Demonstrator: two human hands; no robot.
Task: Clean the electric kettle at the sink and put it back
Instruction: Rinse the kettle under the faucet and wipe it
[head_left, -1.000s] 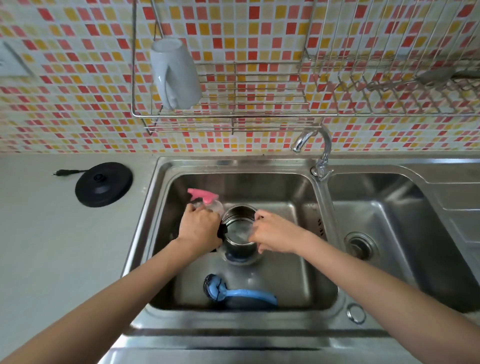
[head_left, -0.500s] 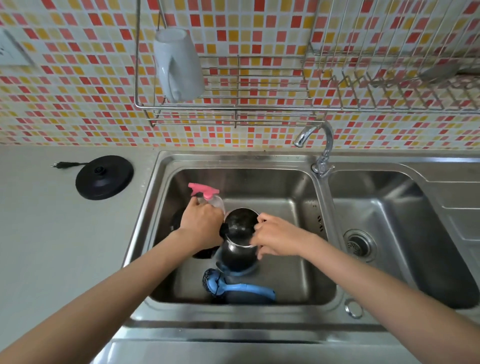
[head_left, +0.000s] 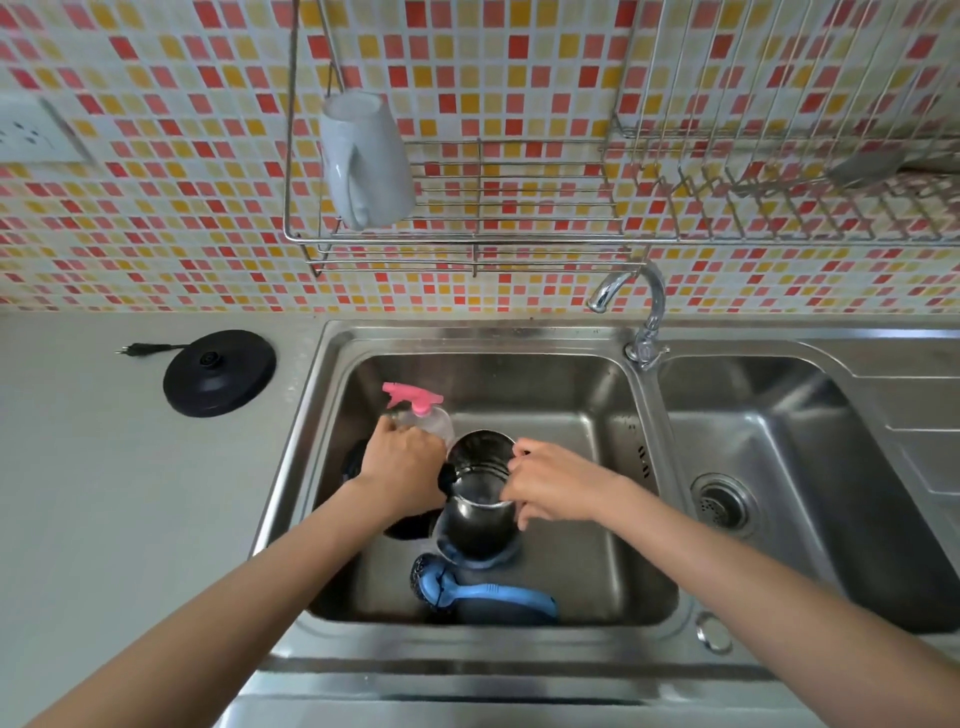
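A steel electric kettle (head_left: 475, 512) with an open top stands in the left basin of the sink (head_left: 582, 395). My left hand (head_left: 402, 470) is closed around its black handle on the left side. My right hand (head_left: 553, 483) grips the rim on the right, fingers curled over the edge. The kettle's black round base (head_left: 219, 372) lies on the counter left of the sink, its plug beside it.
A clear spray bottle with a pink trigger (head_left: 418, 408) stands behind my left hand. A blue scrub brush (head_left: 483, 592) lies at the basin's front. The tap (head_left: 641, 306) stands between the basins. A white mug (head_left: 363, 161) hangs on the wire rack.
The kettle has been lifted and tilted slightly, its opening now facing more towards the back wall. Both hands kept their hold, and the view has drawn back a little.
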